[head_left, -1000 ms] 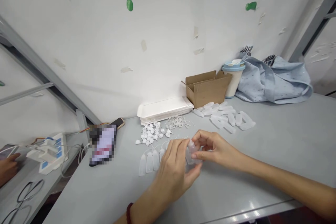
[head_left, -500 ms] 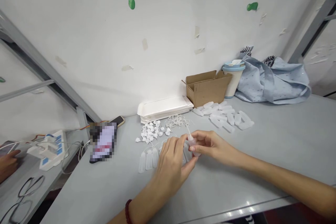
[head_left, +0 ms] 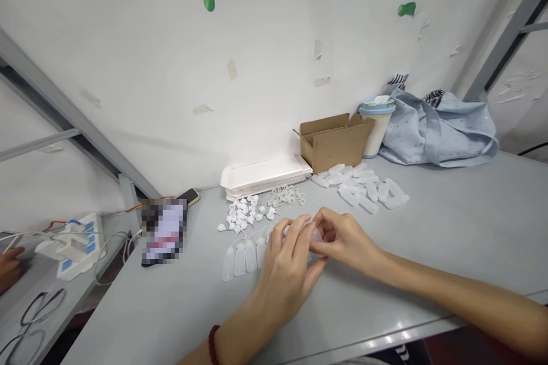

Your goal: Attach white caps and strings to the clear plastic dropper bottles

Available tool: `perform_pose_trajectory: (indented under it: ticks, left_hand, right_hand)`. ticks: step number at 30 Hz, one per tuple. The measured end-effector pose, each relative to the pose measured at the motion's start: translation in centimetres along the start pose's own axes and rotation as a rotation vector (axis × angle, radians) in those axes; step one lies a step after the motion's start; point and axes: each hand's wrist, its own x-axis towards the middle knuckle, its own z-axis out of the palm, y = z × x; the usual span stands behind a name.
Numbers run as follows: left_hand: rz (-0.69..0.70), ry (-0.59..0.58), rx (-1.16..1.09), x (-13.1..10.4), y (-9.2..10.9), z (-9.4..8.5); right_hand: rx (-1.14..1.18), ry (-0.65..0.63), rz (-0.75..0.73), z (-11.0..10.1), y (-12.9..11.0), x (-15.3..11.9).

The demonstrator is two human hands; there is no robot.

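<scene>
Head view: right hand (head_left: 351,242) holds translucent piece (head_left: 317,235); marking (head_left: 164,240) on pixelated item (head_left: 170,220) unreadable.

Versus half a second ago, my left hand (head_left: 286,262) has slid right, its fingers now across the front of the small, translucent, pinkish plastic piece (head_left: 316,234). Only part of that shows now, in my right hand's (head_left: 345,242) curled grip. The thin white tube that poked up from it toward the bench's (head_left: 449,228) back edge has gone out of sight near my fingers. Head view's swung slightly too: bench contents sit further left in frame.
</scene>
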Motion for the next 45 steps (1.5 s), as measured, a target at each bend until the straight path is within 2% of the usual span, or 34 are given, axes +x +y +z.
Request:
perform_pose_trajectory:
  ticks: [4,12,18,27,39,45]
  left_hand:
    - [-0.021,0.049,0.030,0.0,-0.1,0.1]
    - [-0.082,0.069,-0.102,0.3,-0.3,0.4]
    - [-0.103,0.020,-0.080,0.3,-0.3,0.4]
    - [-0.128,0.046,-0.140,0.4,-0.3,0.6]
    - [-0.140,-0.028,-0.116,0.5,-1.2,0.6]
    - [-0.147,-0.138,-0.078,0.5,-1.1,0.6]
  right_hand:
    - [0.025,-0.001,0.024,-0.1,0.1,0.0]
    - [0.036,-0.014,0.032,-0.3,0.1,0.2]
    - [0.002,-0.017,0.018,-0.2,0.3,0.2]
    - [0.104,-0.014,0.069,-0.3,0.1,0.2]
    - [0.079,-0.072,0.046,-0.9,0.2,0.8]
    - [-0.085,-0.127,0.030,-1.3,1.0,1.5]
